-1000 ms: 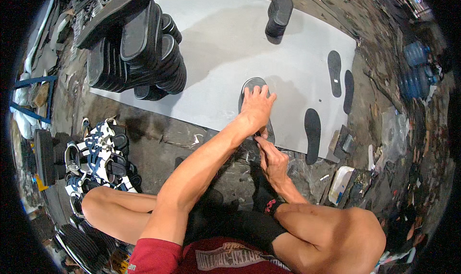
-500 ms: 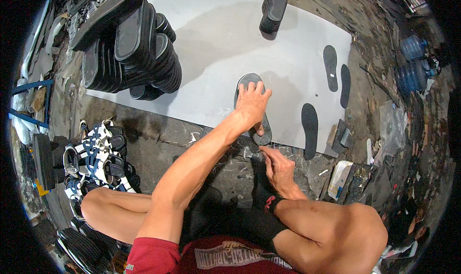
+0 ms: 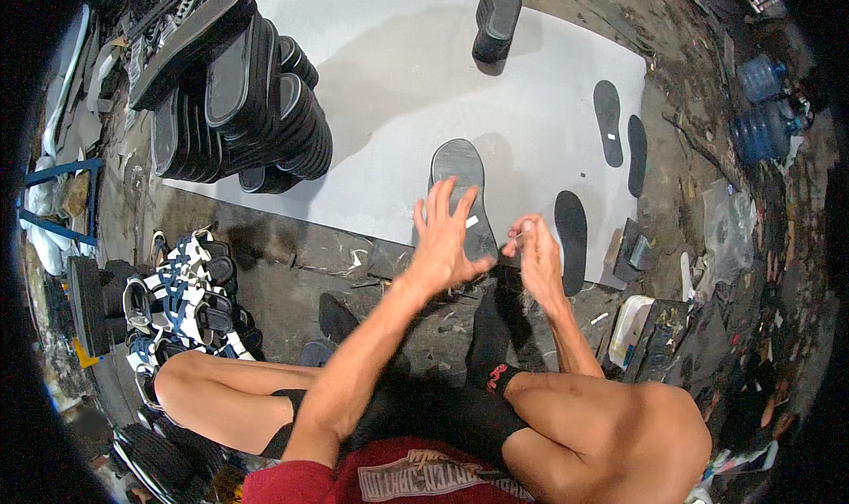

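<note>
A dark grey shoe sole (image 3: 457,159) lies lengthwise near the front edge of a large light grey sheet (image 3: 380,106), with a small white patch on its middle. Over its lower half is my left hand (image 3: 439,243), fingers spread and holding nothing; whether the fingertips touch the sole I cannot tell. Just right of the sole's near end, my right hand (image 3: 538,261) is raised with thumb and fingers pinched together. What sits in that pinch, if anything, is too small to make out. A black insole (image 3: 573,239) lies right beside this hand.
Tall stacks of black soles (image 3: 239,88) crowd the sheet's left end; a smaller stack (image 3: 498,22) stands at its far edge. Two thin insoles (image 3: 608,119) lie at the right. White-and-navy sandals (image 3: 186,292) are heaped at left. Clear blue bottles (image 3: 761,133) lie far right.
My left hand has lifted from pressing on the sole, drawn back nearer and spread its fingers, uncovering the white patch. My right hand has moved up and right from the sole's near end.
</note>
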`<state>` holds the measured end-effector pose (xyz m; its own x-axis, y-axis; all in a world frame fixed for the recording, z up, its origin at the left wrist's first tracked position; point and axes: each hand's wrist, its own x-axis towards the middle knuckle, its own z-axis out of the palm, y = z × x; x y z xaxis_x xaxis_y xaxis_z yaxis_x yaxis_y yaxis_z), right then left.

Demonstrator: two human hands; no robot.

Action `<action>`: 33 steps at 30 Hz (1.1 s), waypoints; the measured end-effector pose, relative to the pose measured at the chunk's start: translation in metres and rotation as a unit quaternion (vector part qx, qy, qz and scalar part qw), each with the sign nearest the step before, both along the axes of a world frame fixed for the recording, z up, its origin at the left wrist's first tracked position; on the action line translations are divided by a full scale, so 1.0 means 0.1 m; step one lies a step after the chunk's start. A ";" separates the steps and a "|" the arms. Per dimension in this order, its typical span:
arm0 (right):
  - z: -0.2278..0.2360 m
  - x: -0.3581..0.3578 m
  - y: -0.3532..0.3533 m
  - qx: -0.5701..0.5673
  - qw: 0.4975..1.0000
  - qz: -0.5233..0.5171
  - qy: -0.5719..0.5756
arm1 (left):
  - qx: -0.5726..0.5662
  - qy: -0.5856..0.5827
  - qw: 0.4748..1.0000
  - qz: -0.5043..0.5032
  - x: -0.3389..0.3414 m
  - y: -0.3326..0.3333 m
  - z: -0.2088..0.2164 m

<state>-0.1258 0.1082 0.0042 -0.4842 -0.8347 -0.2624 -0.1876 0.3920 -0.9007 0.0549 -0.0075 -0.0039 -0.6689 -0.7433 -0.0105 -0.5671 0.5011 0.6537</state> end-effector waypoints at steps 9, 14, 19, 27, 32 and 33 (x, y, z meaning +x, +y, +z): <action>-0.12 0.37 -0.32 0.015 0.970 0.103 0.221 | 0.146 0.220 0.921 0.288 -0.41 0.95 -0.44; 0.10 0.12 -0.32 -0.021 0.967 -0.007 0.254 | 0.104 0.123 0.932 0.324 -0.10 0.70 -0.07; -0.13 -0.27 -0.06 -0.023 0.994 -0.071 0.076 | -0.116 0.081 0.954 0.265 0.49 -0.10 0.84; -0.17 -0.20 0.15 -0.027 0.993 -0.099 -0.051 | -0.380 0.044 0.898 0.216 2.37 -2.63 2.68; -0.23 0.01 0.07 -0.040 0.994 -0.049 -0.085 | -0.222 -0.107 0.956 0.159 3.43 -3.45 2.71; -0.23 0.00 0.07 -0.050 0.998 -0.040 -0.020 | -0.223 -0.097 0.950 0.196 3.31 -3.51 2.61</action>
